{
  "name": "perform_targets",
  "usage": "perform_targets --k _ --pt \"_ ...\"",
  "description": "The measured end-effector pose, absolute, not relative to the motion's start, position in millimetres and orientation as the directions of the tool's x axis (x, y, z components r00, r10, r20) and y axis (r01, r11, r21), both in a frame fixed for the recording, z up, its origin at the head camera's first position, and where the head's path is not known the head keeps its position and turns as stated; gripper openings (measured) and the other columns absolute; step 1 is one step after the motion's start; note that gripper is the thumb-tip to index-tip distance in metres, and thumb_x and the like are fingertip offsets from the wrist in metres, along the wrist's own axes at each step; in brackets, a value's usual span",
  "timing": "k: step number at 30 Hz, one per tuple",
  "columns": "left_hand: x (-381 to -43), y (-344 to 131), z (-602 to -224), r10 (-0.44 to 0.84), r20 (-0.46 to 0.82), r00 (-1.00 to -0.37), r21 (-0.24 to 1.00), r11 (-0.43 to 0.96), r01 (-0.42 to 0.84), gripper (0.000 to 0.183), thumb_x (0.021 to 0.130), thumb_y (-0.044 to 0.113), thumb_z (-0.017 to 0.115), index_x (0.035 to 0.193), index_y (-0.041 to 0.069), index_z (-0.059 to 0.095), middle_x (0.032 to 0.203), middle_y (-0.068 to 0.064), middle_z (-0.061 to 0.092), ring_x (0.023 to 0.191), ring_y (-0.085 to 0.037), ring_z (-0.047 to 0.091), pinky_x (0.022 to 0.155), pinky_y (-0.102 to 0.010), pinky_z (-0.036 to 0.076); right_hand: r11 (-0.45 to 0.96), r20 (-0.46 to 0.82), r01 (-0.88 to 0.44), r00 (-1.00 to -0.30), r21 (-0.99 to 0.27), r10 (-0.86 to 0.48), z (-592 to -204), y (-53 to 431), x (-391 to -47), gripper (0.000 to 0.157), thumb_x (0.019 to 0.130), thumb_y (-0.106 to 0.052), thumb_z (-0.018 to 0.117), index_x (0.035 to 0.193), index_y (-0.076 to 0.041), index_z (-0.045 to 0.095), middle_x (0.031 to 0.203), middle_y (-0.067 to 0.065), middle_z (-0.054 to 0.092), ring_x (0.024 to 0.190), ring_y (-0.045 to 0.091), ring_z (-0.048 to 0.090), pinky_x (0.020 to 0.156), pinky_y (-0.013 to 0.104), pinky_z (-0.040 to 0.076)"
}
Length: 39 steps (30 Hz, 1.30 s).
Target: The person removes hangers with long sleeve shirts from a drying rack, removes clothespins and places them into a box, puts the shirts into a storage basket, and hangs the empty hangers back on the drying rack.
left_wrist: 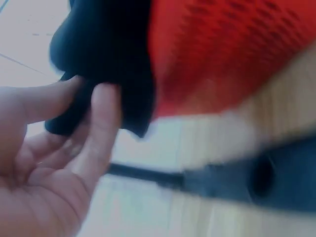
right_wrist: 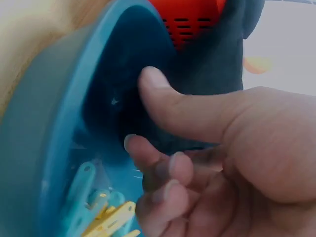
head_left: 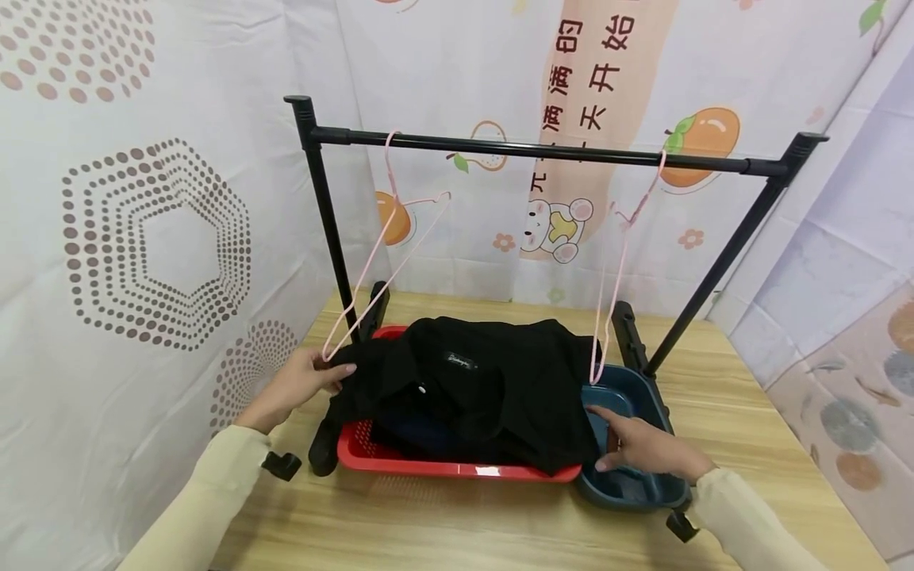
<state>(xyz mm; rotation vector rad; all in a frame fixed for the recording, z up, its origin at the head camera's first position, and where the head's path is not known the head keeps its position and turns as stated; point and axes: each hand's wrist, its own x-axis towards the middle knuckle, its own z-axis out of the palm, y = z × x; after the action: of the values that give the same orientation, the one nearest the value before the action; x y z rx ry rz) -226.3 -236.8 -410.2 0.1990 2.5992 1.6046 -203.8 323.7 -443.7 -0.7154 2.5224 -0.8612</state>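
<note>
A black shirt (head_left: 528, 373) with small white lettering lies heaped over the red perforated basket (head_left: 457, 469). My left hand (head_left: 307, 381) pinches its left end between thumb and fingers, which the left wrist view shows as a fold of black cloth (left_wrist: 113, 44). Just at those fingers is the low corner of a pink hanger (head_left: 371, 262); whether it touches the cloth, I cannot tell. My right hand (head_left: 643, 446) hovers over the blue basin (head_left: 628, 501), thumb and fingers apart and holding nothing. Another pink hanger (head_left: 614, 293) hangs above it, near the shirt's right end.
Both hangers hook over the rail (head_left: 514, 148) of a black rack whose posts stand either side of the basket. Teal and yellow clothes pegs (right_wrist: 106, 217) lie in the basin. The wooden table (head_left: 457, 539) is backed by patterned curtains (head_left: 457, 95).
</note>
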Motion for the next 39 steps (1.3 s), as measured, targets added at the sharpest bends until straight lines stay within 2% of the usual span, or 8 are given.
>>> perform_targets --k 7,11,16,21,25,29,33,39 --pt "-232 -209 -394 0.295 0.043 -0.955 0.873 0.453 0.179 0.031 0.096 0.030 0.076 0.091 0.003 0.061 0.082 -0.006 0.064 0.076 -0.017 0.067 0.077 -0.033 0.053 0.688 -0.003 -0.454 -0.834 -0.566 -0.552 -453 320 -214 0.024 0.091 0.003 0.066 0.114 -0.004 0.071 0.077 -0.007 0.063 0.065 0.003 0.055 0.059 0.025 0.048" --pt "-235 -201 -395 0.438 0.011 -0.899 0.755 0.586 0.294 0.027 0.095 0.024 0.076 0.085 0.005 0.061 0.070 0.003 0.060 0.062 -0.012 0.058 0.064 -0.028 0.048 0.719 0.174 -0.449 -0.888 -0.531 -0.427 -445 318 -218 0.025 0.091 0.009 0.065 0.100 -0.012 0.076 0.086 -0.004 0.068 0.064 0.004 0.053 0.058 0.026 0.047" --pt "-238 -193 -397 0.569 -0.003 -0.822 0.639 0.633 0.437 0.039 0.094 0.020 0.077 0.068 0.014 0.048 0.058 0.009 0.038 0.050 -0.005 0.035 0.053 -0.024 0.035 0.714 0.361 -0.453 -0.886 -0.534 -0.292 -426 300 -218 0.027 0.093 0.005 0.068 0.106 -0.017 0.078 0.090 -0.003 0.073 0.063 0.007 0.055 0.056 0.026 0.045" --pt "-231 -183 -402 0.658 -0.085 -0.748 0.549 0.658 0.516 0.046 0.095 0.024 0.076 0.064 0.018 0.043 0.054 0.012 0.034 0.046 -0.001 0.033 0.049 -0.022 0.034 0.658 0.417 -0.481 -0.868 -0.579 -0.268 -409 268 -214 0.031 0.097 0.000 0.067 0.111 -0.025 0.077 0.081 -0.006 0.071 0.057 0.008 0.055 0.052 0.027 0.045" --pt "-225 -176 -401 0.674 -0.204 -0.710 0.417 0.716 0.559 0.042 0.098 0.031 0.072 0.064 0.017 0.050 0.058 0.011 0.041 0.061 -0.006 0.040 0.062 -0.026 0.036 0.627 0.322 -0.536 -0.843 -0.566 -0.430 -411 244 -213 0.026 0.099 -0.007 0.069 0.115 -0.025 0.077 0.079 -0.007 0.066 0.051 0.005 0.049 0.050 0.025 0.044" --pt "-219 -176 -396 0.670 -0.309 -0.675 0.284 0.743 0.607 0.031 0.096 0.041 0.071 0.087 0.011 0.076 0.083 0.007 0.067 0.105 -0.022 0.055 0.092 -0.042 0.040 0.643 0.187 -0.616 -0.772 -0.454 -0.608 -420 231 -212 0.026 0.098 -0.006 0.069 0.120 -0.017 0.077 0.097 -0.004 0.072 0.063 0.002 0.055 0.063 0.028 0.053" --pt "-220 -192 -386 0.684 -0.313 -0.659 0.367 0.727 0.581 0.038 0.098 0.043 0.069 0.102 0.005 0.077 0.108 -0.008 0.070 0.124 -0.038 0.053 0.105 -0.057 0.040 0.643 0.141 -0.664 -0.729 -0.381 -0.670 -418 227 -214 0.029 0.098 -0.002 0.066 0.123 -0.015 0.076 0.114 0.002 0.073 0.085 0.008 0.061 0.082 0.035 0.058" --pt "-240 -234 -361 0.594 -0.066 -0.802 0.616 0.656 0.436 0.038 0.106 0.031 0.059 0.128 0.003 0.071 0.129 -0.016 0.066 0.114 -0.030 0.065 0.095 -0.052 0.051 0.607 0.173 -0.576 -0.788 -0.548 -0.591 -409 242 -234 0.044 0.098 0.006 0.059 0.134 -0.017 0.067 0.086 -0.001 0.071 0.071 0.012 0.063 0.056 0.026 0.050"
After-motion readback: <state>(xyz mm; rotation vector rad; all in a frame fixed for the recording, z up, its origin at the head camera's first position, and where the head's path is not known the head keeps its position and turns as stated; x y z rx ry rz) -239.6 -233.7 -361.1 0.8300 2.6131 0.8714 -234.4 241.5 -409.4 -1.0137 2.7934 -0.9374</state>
